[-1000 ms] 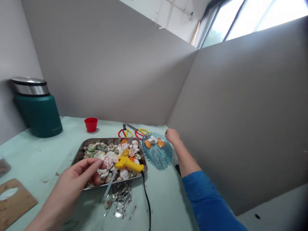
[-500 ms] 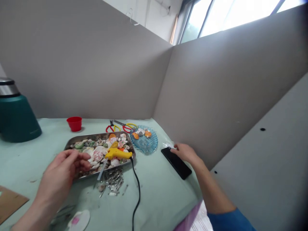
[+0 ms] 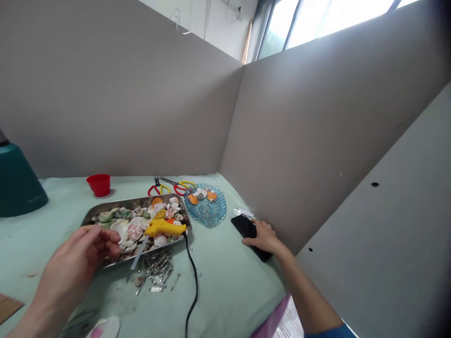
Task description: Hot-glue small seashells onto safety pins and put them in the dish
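Note:
My right hand [image 3: 261,235] is wrapped across the black smartphone [image 3: 244,226], thumb on its near-left side and fingers over the far side; the phone lies on the table cloth. Loosely curled, my left hand [image 3: 82,253] hovers by the left front of a metal tray [image 3: 97,207] full of seashells [image 3: 136,230]; nothing shows in it. Resting across the tray is a yellow hot glue gun [image 3: 165,228], a translucent glue stick [image 3: 140,252] sticking out of it. In front of the tray lies a heap of small metal pins [image 3: 160,267].
A blue glass dish [image 3: 210,217] with several shells stands right of the tray, two pairs of scissors or pliers [image 3: 179,187] behind it. A red cup [image 3: 99,185] and teal flask [image 3: 19,183] stand left. The black cord [image 3: 195,277] runs toward me. Grey partitions [image 3: 289,141] enclose the table.
My right hand has gone from the phone's far end to a grip across its middle. My left fingers curl a little more. The view has shifted slightly to the right.

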A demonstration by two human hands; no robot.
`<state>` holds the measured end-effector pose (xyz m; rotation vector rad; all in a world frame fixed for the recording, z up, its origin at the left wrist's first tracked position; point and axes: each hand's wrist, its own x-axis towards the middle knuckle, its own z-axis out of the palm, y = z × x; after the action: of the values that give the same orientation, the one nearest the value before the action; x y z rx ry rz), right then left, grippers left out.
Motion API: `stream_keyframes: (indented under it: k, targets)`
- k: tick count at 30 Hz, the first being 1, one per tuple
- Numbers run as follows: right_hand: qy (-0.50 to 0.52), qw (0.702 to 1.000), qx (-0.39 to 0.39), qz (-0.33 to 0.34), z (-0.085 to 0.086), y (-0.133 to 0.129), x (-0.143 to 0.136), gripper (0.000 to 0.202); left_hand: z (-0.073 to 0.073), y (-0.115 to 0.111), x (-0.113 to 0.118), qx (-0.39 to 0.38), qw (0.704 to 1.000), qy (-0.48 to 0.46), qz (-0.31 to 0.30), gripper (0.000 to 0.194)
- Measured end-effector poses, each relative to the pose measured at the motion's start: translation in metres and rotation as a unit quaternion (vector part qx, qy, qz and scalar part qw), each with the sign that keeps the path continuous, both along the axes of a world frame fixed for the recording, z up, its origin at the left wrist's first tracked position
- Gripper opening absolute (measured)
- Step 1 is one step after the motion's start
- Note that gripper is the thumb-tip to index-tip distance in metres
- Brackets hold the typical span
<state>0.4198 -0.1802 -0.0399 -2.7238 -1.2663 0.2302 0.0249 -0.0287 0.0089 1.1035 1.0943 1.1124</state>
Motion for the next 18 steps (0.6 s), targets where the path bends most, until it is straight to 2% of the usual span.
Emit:
stream_keyframes:
  k: [3,9,12,15,18]
  targets:
    - [0.004,1.000,0.010,-0.011,-0.003,0.003,0.002,0.085,-0.006,0.004,-0.001,-0.015,0.999,-0.029,-0.009,0.015]
    - [0.013,0.999,0.040,-0.017,-0.004,0.002,-0.002,0.082,-0.008,0.002,0.002,0.024,1.000,-0.011,0.008,0.024]
    - [0.017,0.998,0.057,0.001,0.000,0.000,-0.007,0.076,-0.012,0.005,0.001,0.030,0.999,0.015,0.007,0.025]
    - [0.023,0.995,0.087,0.051,0.017,0.000,-0.021,0.066,-0.016,0.009,0.000,0.033,0.999,0.038,0.005,0.029]
    - [0.028,0.983,0.146,0.110,0.056,-0.004,-0.045,0.039,-0.014,0.010,-0.002,0.024,0.997,0.072,-0.006,0.036]
